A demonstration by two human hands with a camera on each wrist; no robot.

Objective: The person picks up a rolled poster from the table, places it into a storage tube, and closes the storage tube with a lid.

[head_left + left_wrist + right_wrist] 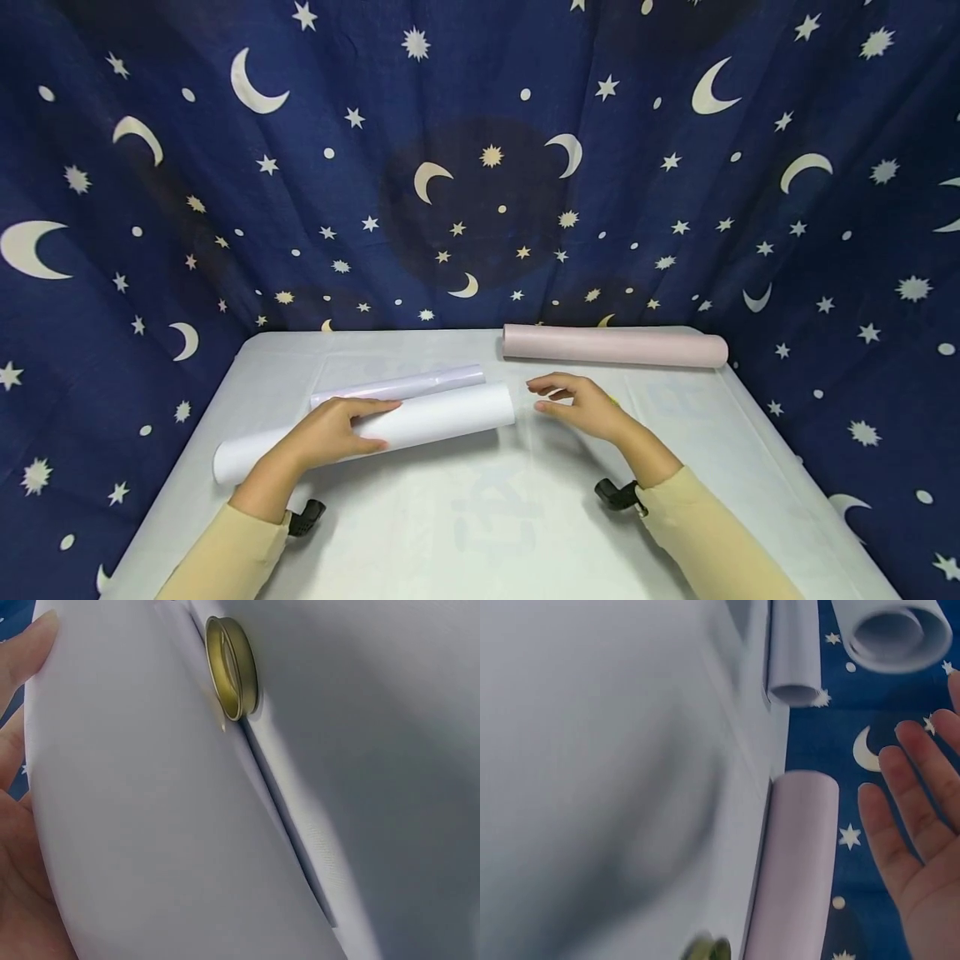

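My left hand [333, 429] grips a white paper roll [442, 414] from above, with the thumb on its near side. A shadow falls below the roll, which slants up to the right. In the right wrist view its open end [892, 637] shows the coiled layers. Behind it a thinner, glossy pale lavender roll [420, 383] lies partly hidden. My right hand [573, 404] hovers just off the white roll's right end, fingers apart and holding nothing. A gold ring-shaped piece [232, 667] appears beyond the white roll in the left wrist view.
A pale pink roll [615, 346] lies along the back right edge of the white-covered table [480, 533]. Dark blue curtains [480, 208] with moons and stars enclose the back and sides. Black wrist cameras [617, 494] stick out below both wrists.
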